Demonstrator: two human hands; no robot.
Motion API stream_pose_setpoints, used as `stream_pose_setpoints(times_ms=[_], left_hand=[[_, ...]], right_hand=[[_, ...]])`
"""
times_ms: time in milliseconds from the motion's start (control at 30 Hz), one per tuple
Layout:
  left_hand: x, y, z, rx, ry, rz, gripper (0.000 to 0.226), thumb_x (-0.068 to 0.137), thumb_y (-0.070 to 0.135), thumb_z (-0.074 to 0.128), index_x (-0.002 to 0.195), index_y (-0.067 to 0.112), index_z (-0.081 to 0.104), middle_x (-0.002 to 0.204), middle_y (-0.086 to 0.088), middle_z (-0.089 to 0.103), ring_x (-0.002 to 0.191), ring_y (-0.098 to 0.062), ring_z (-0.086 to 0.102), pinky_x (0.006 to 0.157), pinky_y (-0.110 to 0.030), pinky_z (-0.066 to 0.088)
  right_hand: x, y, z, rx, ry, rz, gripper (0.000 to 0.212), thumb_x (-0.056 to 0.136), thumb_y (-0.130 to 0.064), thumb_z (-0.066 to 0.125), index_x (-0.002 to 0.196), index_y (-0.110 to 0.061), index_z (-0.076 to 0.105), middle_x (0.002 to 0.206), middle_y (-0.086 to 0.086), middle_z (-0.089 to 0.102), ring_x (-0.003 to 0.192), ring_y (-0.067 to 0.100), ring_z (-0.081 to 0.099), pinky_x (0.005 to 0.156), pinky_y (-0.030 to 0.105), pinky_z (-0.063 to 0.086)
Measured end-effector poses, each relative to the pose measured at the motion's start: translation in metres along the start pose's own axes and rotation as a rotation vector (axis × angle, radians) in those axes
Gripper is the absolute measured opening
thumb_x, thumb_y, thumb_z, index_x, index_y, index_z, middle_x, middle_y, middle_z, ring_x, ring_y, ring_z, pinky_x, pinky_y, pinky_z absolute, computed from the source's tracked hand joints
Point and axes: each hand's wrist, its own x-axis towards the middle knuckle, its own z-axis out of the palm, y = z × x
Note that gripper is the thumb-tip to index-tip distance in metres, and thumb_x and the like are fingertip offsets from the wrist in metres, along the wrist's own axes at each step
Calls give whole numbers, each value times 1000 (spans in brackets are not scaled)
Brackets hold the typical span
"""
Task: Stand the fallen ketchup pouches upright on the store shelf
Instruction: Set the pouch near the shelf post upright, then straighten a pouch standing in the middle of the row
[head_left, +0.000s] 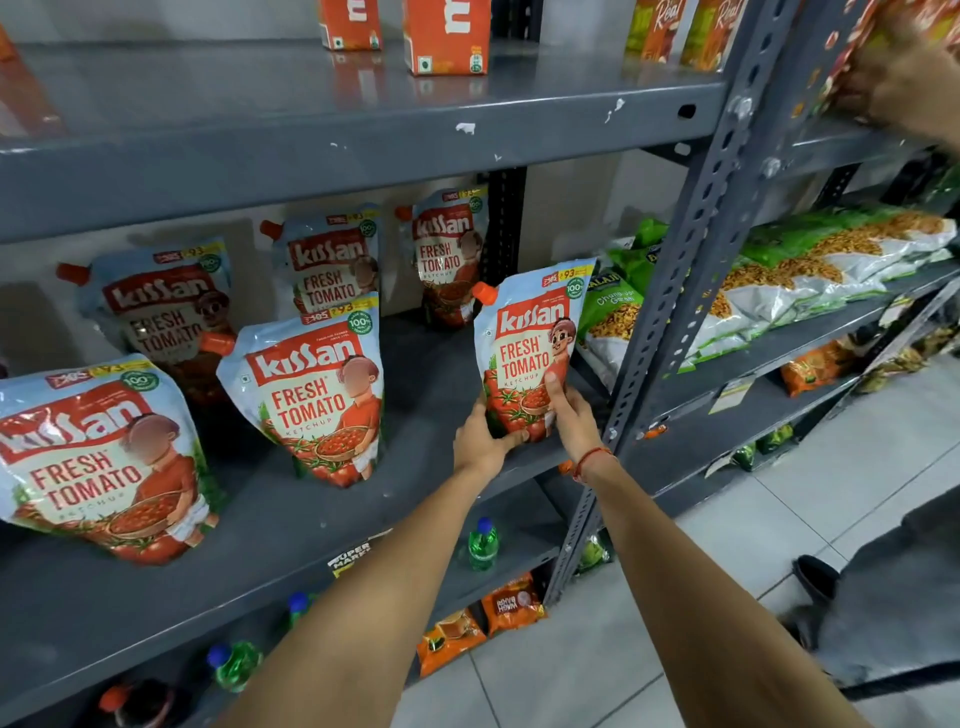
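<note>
A ketchup pouch (530, 343) stands upright at the right front of the grey middle shelf (291, 525). My left hand (480, 436) grips its lower left corner and my right hand (571, 415) grips its lower right side. Two more pouches stand upright in the front row, one in the middle (311, 395) and one at the far left (88, 457). Behind them three pouches lean against the back wall: left (161, 312), middle (327, 265) and right (449, 254).
A perforated upright post (675, 291) rises just right of my hands. Beyond it lie snack bags (810, 265). Orange cartons (447, 36) stand on the upper shelf. Green bottles (483, 545) sit below. Another person's hand (893, 83) reaches in at top right.
</note>
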Motion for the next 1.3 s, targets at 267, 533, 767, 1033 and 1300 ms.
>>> stream_pose_setpoints(times_ms=[267, 533, 767, 1033, 1300], left_hand=[[-38, -15, -14, -51, -53, 16, 87, 80, 25, 71, 148, 12, 18, 150, -7, 37, 137, -22, 36, 110, -32, 32], [-89, -69, -119, -370, 744, 131, 24, 83, 8, 65, 103, 17, 55, 104, -10, 63, 84, 3, 60, 82, -23, 51], [-62, -88, -184, -358, 245, -10, 81, 79, 26, 71, 144, 19, 24, 149, -3, 37, 134, -17, 37, 111, -40, 34], [-67, -92, -176, -175, 215, -57, 72, 75, 29, 75, 136, 19, 38, 137, -3, 53, 123, -18, 49, 105, -37, 40], [-86, -87, -153, -169, 256, -2, 69, 74, 25, 76, 133, 15, 42, 129, -2, 57, 111, -13, 53, 95, -27, 41]], right_hand=[[-47, 14, 22, -171, 356, -172, 32, 94, -26, 52, 110, 1, 59, 112, 19, 64, 107, 31, 58, 83, 24, 40], [-95, 12, 100, -359, 227, -480, 20, 89, -20, 60, 98, -2, 63, 99, 18, 53, 94, 32, 55, 87, 32, 44], [-68, -23, 165, -37, -399, -69, 75, 85, -48, 59, 145, -23, 24, 151, 6, 34, 137, 21, 34, 113, 38, 29], [-58, -3, 155, -130, -477, -163, 46, 81, -45, 65, 117, -17, 55, 122, 5, 65, 114, 17, 59, 104, 43, 45], [-75, 10, 130, -92, -419, -210, 34, 81, -46, 65, 109, -28, 58, 104, -17, 67, 98, -8, 61, 76, 10, 48]])
